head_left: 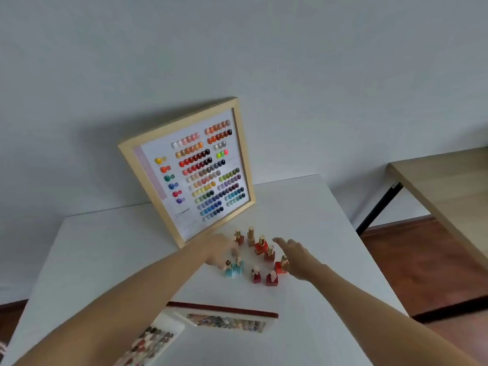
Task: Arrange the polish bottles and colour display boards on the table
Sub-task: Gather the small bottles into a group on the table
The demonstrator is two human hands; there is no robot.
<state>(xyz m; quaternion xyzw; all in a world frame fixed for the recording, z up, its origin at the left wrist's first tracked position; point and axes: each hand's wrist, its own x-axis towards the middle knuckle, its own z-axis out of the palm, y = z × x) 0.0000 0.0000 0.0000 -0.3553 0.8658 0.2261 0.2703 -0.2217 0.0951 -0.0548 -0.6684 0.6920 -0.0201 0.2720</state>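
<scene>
Several small polish bottles with gold caps stand grouped mid-table: a beige one (250,236), a bright red one (261,246), two light blue ones (234,268) and two dark red ones (264,277). My left hand (220,250) is blurred at the group's left edge, fingers bent down over the bottles; whether it holds one is unclear. To the group's right, my right hand (295,257) hovers with fingers spread, holding nothing, next to a red bottle (280,266). A wood-framed colour board (200,170) leans on the wall behind them.
Two more colour boards lie near the table's front edge: one with a dark red edge (227,320), another (150,344) partly under my left forearm. The white table (330,233) meets the wall. A wooden table (449,186) stands to the right over a brown floor.
</scene>
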